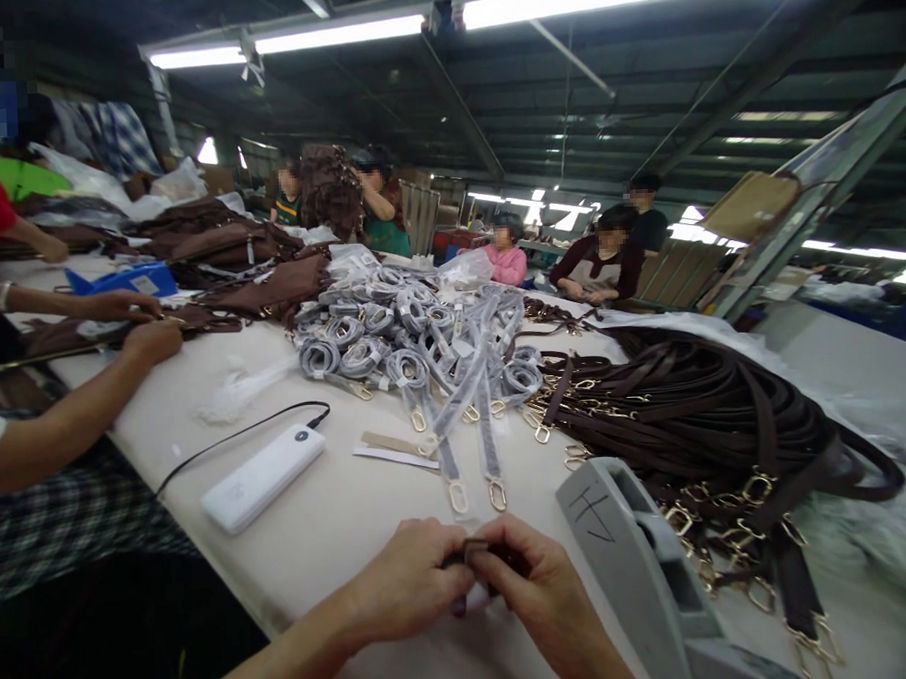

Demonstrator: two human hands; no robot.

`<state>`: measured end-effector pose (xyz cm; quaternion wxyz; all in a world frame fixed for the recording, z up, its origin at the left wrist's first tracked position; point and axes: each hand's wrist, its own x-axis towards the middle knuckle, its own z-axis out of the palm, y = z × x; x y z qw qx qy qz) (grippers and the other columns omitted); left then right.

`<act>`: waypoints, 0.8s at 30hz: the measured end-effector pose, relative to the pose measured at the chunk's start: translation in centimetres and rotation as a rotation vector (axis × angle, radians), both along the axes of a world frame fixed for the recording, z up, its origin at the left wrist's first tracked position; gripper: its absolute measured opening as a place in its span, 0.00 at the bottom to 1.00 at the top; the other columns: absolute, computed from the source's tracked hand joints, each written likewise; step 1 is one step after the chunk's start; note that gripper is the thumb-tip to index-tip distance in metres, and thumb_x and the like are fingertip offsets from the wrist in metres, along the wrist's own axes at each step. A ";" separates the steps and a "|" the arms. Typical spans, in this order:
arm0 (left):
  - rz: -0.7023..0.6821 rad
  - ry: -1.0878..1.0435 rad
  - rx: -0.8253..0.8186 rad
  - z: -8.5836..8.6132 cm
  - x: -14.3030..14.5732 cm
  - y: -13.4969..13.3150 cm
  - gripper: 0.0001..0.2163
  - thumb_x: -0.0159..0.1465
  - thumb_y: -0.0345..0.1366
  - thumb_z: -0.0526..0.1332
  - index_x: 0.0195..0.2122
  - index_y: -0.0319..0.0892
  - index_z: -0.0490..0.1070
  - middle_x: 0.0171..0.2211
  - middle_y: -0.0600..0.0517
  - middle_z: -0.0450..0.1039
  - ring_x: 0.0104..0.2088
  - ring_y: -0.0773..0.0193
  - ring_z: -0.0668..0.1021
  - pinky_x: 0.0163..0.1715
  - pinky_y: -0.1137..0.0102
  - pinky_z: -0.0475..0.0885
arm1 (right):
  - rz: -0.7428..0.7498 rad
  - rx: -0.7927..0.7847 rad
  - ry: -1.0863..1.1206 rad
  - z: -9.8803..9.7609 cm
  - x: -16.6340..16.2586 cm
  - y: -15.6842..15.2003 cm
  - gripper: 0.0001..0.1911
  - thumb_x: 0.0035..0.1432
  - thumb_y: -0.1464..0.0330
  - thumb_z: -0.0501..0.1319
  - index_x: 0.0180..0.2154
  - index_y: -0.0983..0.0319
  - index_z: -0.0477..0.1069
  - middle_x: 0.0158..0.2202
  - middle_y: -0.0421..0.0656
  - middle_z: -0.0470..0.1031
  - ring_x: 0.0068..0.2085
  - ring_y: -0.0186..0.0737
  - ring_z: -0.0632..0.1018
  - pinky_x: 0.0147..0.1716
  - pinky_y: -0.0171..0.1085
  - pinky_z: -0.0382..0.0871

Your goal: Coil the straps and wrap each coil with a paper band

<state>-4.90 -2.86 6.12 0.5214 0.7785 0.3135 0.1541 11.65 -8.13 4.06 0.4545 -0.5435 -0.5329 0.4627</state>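
Near the front of the table, my left hand (414, 579) and my right hand (543, 591) meet with fingers pinched on a small dark brown strap (475, 547). Most of the strap is hidden by my fingers, and something whitish shows just beneath it. Right of my right hand stands a grey plastic device (627, 552) with dark handwriting on it. Ahead of my hands lie wrapped straps (491, 428) in clear plastic, their gold clasps (458, 496) pointing toward me.
A pile of dark brown straps (696, 399) with gold hardware fills the right side. Coiled, wrapped straps (370, 333) are heaped mid-table. A white power bank (264, 480) with a cable lies left. Co-workers' arms (81, 416) handle brown bags at the left; other people sit farther back.
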 end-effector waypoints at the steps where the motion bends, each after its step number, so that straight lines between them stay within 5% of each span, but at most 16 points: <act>1: -0.004 -0.003 -0.008 -0.1 0.0 0.0 0.08 0.53 0.29 0.53 0.25 0.43 0.70 0.24 0.57 0.72 0.29 0.65 0.74 0.34 0.74 0.65 | -0.018 0.015 0.001 -0.1 -0.1 0.0 0.15 0.54 0.57 0.67 0.29 0.63 0.75 0.22 0.39 0.72 0.26 0.35 0.70 0.26 0.33 0.64; 9: -0.055 -0.021 -0.072 -0.4 -0.4 0.6 0.09 0.57 0.32 0.53 0.31 0.42 0.73 0.29 0.55 0.74 0.33 0.63 0.73 0.38 0.73 0.66 | -0.124 -0.012 0.054 -0.5 -0.5 0.3 0.17 0.47 0.57 0.72 0.29 0.62 0.71 0.23 0.36 0.70 0.22 0.32 0.69 0.19 0.29 0.61; 24: -0.009 -0.072 -0.086 -1.0 -0.5 0.8 0.07 0.58 0.35 0.55 0.30 0.42 0.72 0.28 0.55 0.72 0.32 0.63 0.71 0.35 0.72 0.65 | -0.144 0.233 -0.099 -0.5 -0.8 0.1 0.12 0.55 0.63 0.66 0.24 0.61 0.71 0.21 0.37 0.70 0.24 0.34 0.71 0.24 0.30 0.65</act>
